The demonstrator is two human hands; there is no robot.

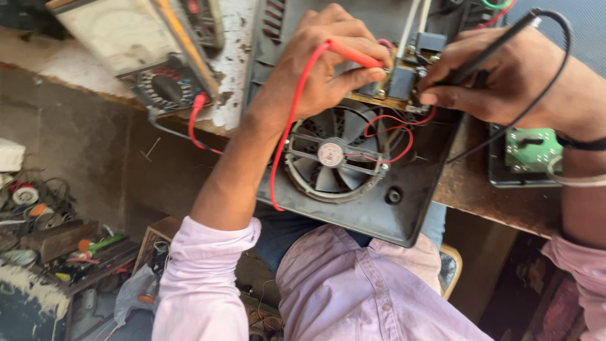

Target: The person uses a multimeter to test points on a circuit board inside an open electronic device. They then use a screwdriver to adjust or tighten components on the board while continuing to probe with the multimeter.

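An opened dark grey appliance case (413,208) lies on the bench with a round fan (331,155) in its middle and a circuit board (404,85) at its far end. My left hand (322,66) grips a red test probe (353,55), its tip on the board. My right hand (499,79) holds a black test probe (489,50) against the same board from the right. Red (287,136) and black leads run from the probes. An analog multimeter (142,47) sits at the upper left, with a red plug in its socket.
A green circuit board (530,148) in a dark tray lies under my right wrist. The worn wooden bench edge (492,205) runs below the case. On the floor at lower left are tools, wire spools and clutter (57,240).
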